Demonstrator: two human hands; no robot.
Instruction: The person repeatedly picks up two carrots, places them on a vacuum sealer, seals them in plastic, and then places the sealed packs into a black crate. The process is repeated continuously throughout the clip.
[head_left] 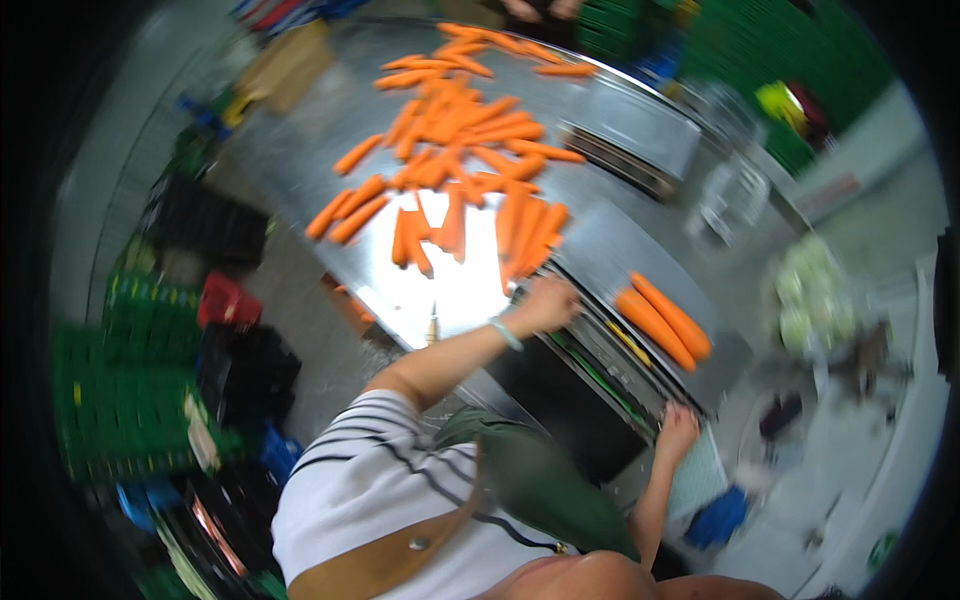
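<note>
Two large carrots (pixel 655 328) lie side by side on a grey metal plate (pixel 620 250) in front of me. Along the near edge of that plate runs a long, narrow dark frame (pixel 605 360) with green and yellow strips. My left hand (pixel 545 305) is at the frame's left end, beside the nearest loose carrots, its fingers curled. At the right end, my right hand (pixel 678 428) has its fingers pinched together. What either hand grips, if anything, is too blurred to make out. A large pile of carrots (pixel 450 120) covers the steel table (pixel 300 130) beyond.
A flat metal device (pixel 635 125) stands at the table's far right. Near its left edge lies a wooden-handled tool (pixel 433 328). Green crates (pixel 130 400) and black crates (pixel 205 220) are stacked left. Bagged pale green vegetables (pixel 815 295) sit right. Another person's hands (pixel 540 10) show at the far edge.
</note>
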